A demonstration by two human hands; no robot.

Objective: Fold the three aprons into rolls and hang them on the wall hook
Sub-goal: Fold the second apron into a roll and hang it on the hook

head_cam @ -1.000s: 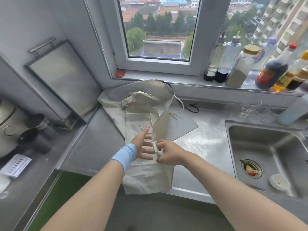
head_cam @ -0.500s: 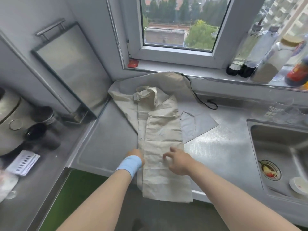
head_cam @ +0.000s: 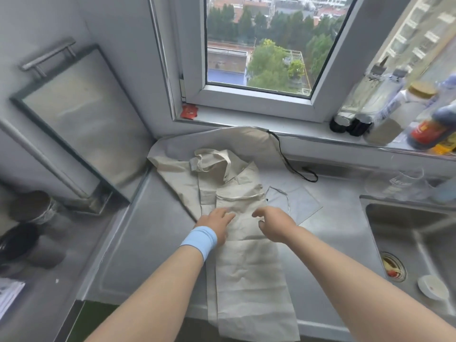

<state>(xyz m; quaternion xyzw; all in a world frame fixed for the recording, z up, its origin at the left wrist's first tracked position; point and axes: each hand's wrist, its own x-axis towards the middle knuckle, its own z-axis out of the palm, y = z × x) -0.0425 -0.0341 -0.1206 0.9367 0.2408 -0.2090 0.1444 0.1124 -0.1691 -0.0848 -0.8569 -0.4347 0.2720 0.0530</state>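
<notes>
A beige apron point(head_cam: 249, 267) lies folded into a long narrow strip on the steel counter point(head_cam: 153, 233), its lower end hanging over the front edge. My left hand point(head_cam: 217, 223), with a blue wristband, rests flat on the strip's left side. Just right of it my right hand point(head_cam: 274, 223) hovers over the strip, fingers loosely curled and holding nothing. Under the strip lie another beige apron point(head_cam: 177, 178) and a grey apron point(head_cam: 293, 206) with a black cord point(head_cam: 288, 161). No wall hook is in view.
A sink point(head_cam: 414, 243) with a small white dish point(head_cam: 431, 287) sits at the right. Bottles and jars point(head_cam: 394, 112) line the window sill. A steel board point(head_cam: 81, 124) leans on the left wall, with dark pots point(head_cam: 27, 230) below it.
My right hand let go of the strap it was pinching. The apron now lies flat as a long strip, and both hands have moved up it, away from me.
</notes>
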